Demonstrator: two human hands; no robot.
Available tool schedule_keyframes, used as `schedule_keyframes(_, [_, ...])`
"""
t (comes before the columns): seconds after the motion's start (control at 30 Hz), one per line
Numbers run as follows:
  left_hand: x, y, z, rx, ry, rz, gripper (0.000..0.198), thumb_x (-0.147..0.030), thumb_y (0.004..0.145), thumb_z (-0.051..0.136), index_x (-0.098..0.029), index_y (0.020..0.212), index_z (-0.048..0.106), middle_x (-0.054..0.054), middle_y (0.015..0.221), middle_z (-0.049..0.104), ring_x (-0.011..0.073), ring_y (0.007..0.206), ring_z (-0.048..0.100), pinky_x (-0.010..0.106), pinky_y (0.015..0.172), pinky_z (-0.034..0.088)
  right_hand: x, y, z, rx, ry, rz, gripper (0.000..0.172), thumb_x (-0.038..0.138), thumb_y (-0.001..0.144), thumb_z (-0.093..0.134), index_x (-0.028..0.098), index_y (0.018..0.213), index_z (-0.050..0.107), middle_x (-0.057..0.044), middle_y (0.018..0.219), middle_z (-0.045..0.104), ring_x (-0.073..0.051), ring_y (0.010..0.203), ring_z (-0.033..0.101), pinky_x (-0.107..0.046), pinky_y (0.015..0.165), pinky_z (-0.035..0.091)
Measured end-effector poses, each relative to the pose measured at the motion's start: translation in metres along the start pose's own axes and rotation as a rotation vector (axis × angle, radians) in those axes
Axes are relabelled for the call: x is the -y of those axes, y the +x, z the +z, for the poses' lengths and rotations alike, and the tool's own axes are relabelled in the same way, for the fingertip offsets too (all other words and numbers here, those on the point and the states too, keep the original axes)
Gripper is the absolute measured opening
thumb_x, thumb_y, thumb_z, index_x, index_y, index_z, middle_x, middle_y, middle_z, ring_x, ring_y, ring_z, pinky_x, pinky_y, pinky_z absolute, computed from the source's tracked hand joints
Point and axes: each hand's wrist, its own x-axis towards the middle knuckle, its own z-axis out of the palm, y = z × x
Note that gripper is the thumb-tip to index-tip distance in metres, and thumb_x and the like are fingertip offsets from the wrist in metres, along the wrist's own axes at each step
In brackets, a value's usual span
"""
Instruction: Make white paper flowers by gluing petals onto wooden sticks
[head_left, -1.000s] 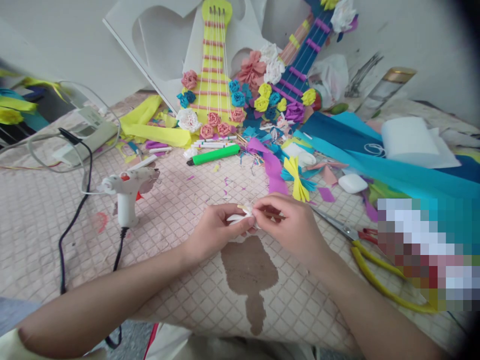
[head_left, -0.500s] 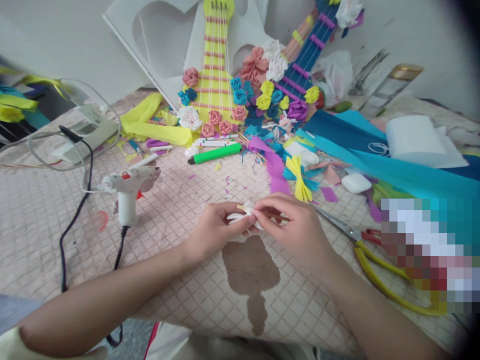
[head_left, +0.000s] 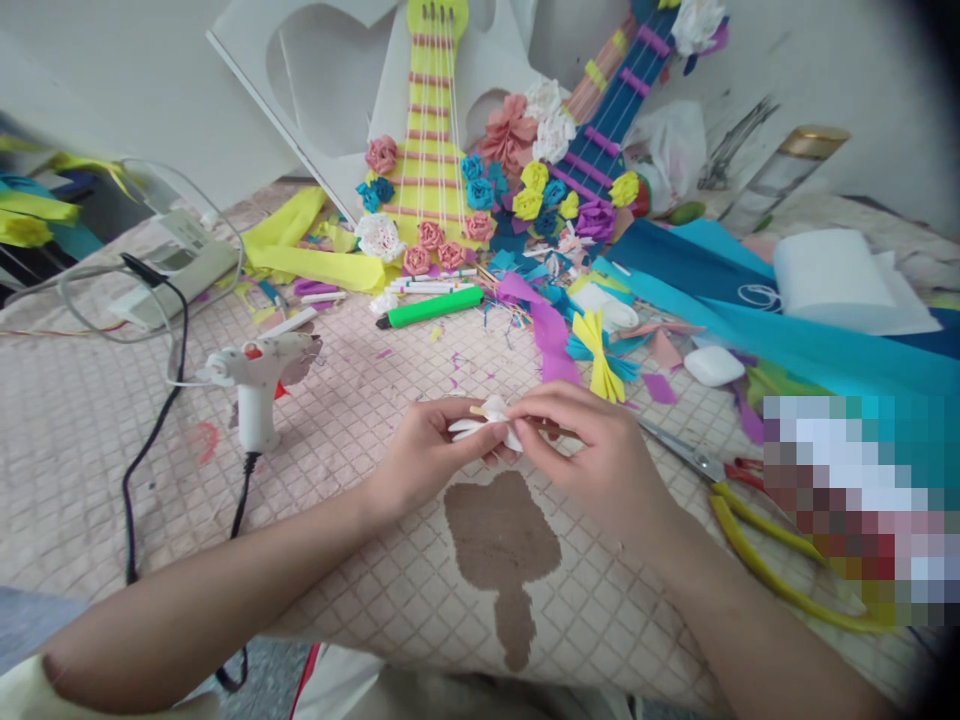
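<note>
Both my hands meet over the near middle of the table. My left hand [head_left: 431, 445] is closed, its thumb and fingers pinching a piece of white crepe paper [head_left: 469, 428]. A thin wooden stick [head_left: 562, 432] runs through the paper, its pale tip poking out at the left. My right hand [head_left: 581, 435] is closed too, fingertips pressed on the paper and the stick beside my left thumb. Part of the paper is hidden behind my fingers. Just beyond my right hand lie a purple paper strip [head_left: 551, 335] and a yellow paper bow [head_left: 598, 360].
A white glue gun [head_left: 255, 385] stands at the left with its black cord trailing. Scissors [head_left: 705, 465] with yellow handles lie at the right. A green marker [head_left: 435, 306] rests ahead, before a flower-trimmed yellow paper guitar [head_left: 431, 150] and a blue one [head_left: 607, 130].
My fingers have shifted slightly on the white crepe paper, and a bit more of it shows between my hands. Everything else stays in place.
</note>
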Motion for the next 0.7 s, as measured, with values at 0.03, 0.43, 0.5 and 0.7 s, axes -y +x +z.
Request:
schedule_keyframes(0.03, [-0.0003, 0.0001, -0.0001, -0.007, -0.003, -0.004, 0.016, -0.028, 0.079, 0.061, -0.013, 0.075, 0.066, 0.002, 0.066, 0.067, 0.0117, 0.062, 0.061, 0.022, 0.063, 0.049, 0.0002, 0.0000, 0.0001, -0.006, -0.005, -0.007, 0.016, 0.009, 0.079, 0.053, 0.020, 0.082, 0.064, -0.002, 0.081, 0.064, -0.013, 0.073, 0.061, -0.025, 0.063, 0.050])
schedule_keyframes(0.43, [0.0007, 0.0009, -0.0018, -0.039, -0.004, 0.020, 0.016, -0.028, 0.079, 0.061, -0.013, 0.080, 0.067, 0.002, 0.070, 0.067, 0.0111, 0.066, 0.061, 0.021, 0.065, 0.048, 0.0009, -0.0028, 0.0001, -0.062, -0.017, 0.082, 0.014, 0.011, 0.076, 0.057, 0.020, 0.087, 0.060, -0.001, 0.081, 0.068, -0.013, 0.069, 0.062, -0.025, 0.065, 0.052])
schedule_keyframes(0.5, [0.0000, 0.0010, -0.0013, -0.045, -0.017, 0.012, 0.017, -0.027, 0.079, 0.062, -0.013, 0.087, 0.067, 0.003, 0.070, 0.067, 0.0118, 0.065, 0.062, 0.022, 0.064, 0.050, 0.0015, -0.0027, -0.0003, -0.056, -0.003, 0.098, 0.015, 0.011, 0.076, 0.058, 0.020, 0.087, 0.059, 0.000, 0.081, 0.068, -0.013, 0.068, 0.062, -0.026, 0.065, 0.052])
schedule_keyframes(0.7, [-0.0023, 0.0011, -0.0004, -0.091, -0.093, -0.035, 0.030, -0.025, 0.074, 0.065, -0.011, 0.101, 0.063, 0.002, 0.067, 0.068, 0.0120, 0.062, 0.064, 0.021, 0.062, 0.053, 0.0028, -0.0011, -0.0026, -0.034, 0.046, 0.124, 0.017, 0.009, 0.074, 0.060, 0.021, 0.086, 0.060, 0.000, 0.080, 0.068, -0.012, 0.066, 0.063, -0.024, 0.062, 0.053])
